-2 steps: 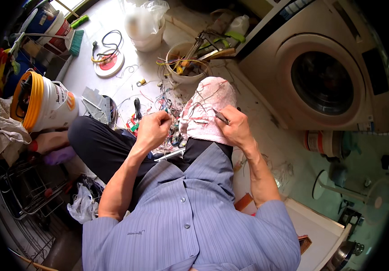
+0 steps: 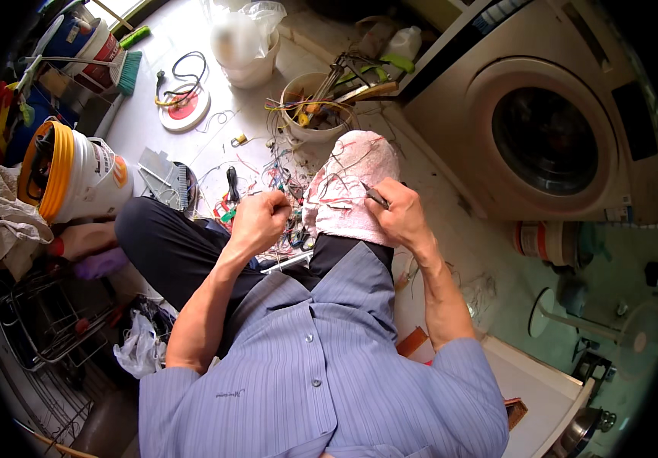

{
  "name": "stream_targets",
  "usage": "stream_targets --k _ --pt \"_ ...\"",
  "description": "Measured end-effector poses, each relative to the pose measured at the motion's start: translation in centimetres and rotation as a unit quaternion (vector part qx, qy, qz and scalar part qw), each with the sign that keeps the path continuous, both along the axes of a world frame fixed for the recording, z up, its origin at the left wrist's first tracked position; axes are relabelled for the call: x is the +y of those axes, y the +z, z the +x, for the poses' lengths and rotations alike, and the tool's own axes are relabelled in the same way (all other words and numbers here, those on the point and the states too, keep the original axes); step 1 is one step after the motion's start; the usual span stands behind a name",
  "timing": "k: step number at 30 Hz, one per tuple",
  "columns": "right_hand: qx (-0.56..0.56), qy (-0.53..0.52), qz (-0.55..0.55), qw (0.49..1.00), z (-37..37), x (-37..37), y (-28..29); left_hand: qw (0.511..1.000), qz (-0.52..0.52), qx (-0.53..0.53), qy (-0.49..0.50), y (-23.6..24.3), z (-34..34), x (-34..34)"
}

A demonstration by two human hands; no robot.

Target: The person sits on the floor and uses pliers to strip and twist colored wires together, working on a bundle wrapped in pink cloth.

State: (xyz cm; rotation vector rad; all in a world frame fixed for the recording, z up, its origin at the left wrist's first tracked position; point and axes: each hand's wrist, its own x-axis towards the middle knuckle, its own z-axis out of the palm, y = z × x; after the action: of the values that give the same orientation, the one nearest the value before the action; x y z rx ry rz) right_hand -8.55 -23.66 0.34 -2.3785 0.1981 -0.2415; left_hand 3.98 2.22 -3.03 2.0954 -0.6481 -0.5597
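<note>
Over my right knee lies a pink towel [image 2: 355,156] with several thin wire scraps [image 2: 330,183] on it. My right hand [image 2: 397,214] is closed above the towel's right side, gripping a small dark pointed tool that looks like a knife [image 2: 376,198], its tip toward the upper left. To the left of the towel, my left hand [image 2: 260,223] is closed with thumb and fingers pinched together; what they hold, if anything, is too small to make out. A tangle of coloured wires [image 2: 294,221] covers the floor between my legs, just beyond my left hand.
Ahead stands a white bucket [image 2: 316,135] of tools and wires. A cord lies on a round white-and-red lid [image 2: 184,107]. At left are a white bucket with an orange hose [image 2: 100,179] and a metal plate [image 2: 162,174]. A washing machine [image 2: 543,130] stands at right.
</note>
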Motion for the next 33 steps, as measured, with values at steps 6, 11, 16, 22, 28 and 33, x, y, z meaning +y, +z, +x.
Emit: stream_targets --k 6,11,16,22,28,33 --pt "0.074 0.027 0.089 0.993 0.5 -0.9 0.1 0.987 0.059 0.035 -0.147 -0.3 -0.4 -0.5" --pt "0.078 0.057 0.071 0.993 1.0 -0.6 0.4 0.981 -0.006 0.085 -0.172 0.0 -0.2 -1.5" --pt "0.090 0.096 0.050 0.990 1.7 -0.5 0.4 0.981 -0.071 0.115 -0.140 1.8 -0.8 -3.8" --pt "0.062 0.092 0.112 0.988 2.0 -0.9 0.9 0.992 -0.095 0.060 -0.056 0.9 -1.8 -6.3" --pt "0.132 0.046 -0.034 0.990 0.6 -6.0 2.5 0.971 -0.101 0.215 0.009 1.0 -2.1 -7.7" --pt "0.061 0.039 -0.174 0.982 0.9 -8.2 2.6 0.974 -0.113 0.195 -0.001 -0.9 -2.5 -9.5"
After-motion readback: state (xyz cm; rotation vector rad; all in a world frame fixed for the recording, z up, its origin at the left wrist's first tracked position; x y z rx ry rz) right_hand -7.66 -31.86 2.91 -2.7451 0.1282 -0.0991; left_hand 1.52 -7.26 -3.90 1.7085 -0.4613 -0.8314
